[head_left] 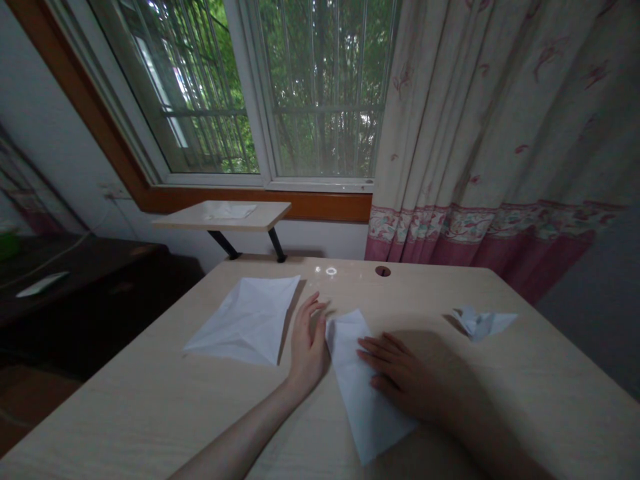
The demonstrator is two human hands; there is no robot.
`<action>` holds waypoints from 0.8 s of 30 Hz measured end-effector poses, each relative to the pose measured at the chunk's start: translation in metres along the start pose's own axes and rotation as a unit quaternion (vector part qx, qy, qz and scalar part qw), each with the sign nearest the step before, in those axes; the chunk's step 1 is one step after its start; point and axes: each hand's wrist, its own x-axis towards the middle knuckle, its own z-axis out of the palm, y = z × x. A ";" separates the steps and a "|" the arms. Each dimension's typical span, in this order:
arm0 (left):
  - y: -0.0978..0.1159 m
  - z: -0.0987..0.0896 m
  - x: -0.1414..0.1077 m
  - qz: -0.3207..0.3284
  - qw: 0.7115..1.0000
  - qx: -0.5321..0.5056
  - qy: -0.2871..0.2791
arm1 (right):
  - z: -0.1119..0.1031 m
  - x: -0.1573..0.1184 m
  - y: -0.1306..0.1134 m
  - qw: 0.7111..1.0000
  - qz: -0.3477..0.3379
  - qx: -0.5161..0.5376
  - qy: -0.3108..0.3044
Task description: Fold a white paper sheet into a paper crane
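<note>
A folded sheet of white paper [353, 373] lies on the desk in front of me, its long side running from far left to near right. My right hand [395, 370] rests on its right part with the fingers stretched out and lying flat. Along the paper's upper left edge stands my left hand [309, 340], turned on its side, fingers extended and apart from the thumb. The left hand's edge is close to the paper; whether it touches cannot be made out. To the left lies a creased square sheet of paper [245, 320], its corners slightly raised.
A folded paper figure, seemingly a crane [483, 323], sits at the right of the desk [240, 413]. A small raised shelf [270, 212] at the back left carries another paper [233, 211]. A cable hole [383, 271] is near the back edge, below the window and curtain [440, 133].
</note>
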 end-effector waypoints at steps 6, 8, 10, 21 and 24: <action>-0.002 0.002 -0.001 0.004 1.000 0.006 -0.017 | 0.003 0.000 0.000 0.999 0.014 -0.025 0.022; -0.002 0.002 -0.001 0.010 1.000 0.008 -0.021 | 0.003 0.001 0.000 0.999 0.015 -0.037 0.027; -0.002 0.002 -0.001 0.014 1.000 0.009 -0.024 | 0.003 0.001 0.000 0.998 0.015 -0.053 0.030; -0.005 0.002 -0.002 0.006 0.999 0.005 -0.043 | 0.011 0.001 0.002 0.983 0.062 -0.145 0.096; -0.004 0.002 -0.002 0.004 0.998 -0.004 -0.056 | 0.013 0.001 0.004 0.980 0.058 -0.148 0.116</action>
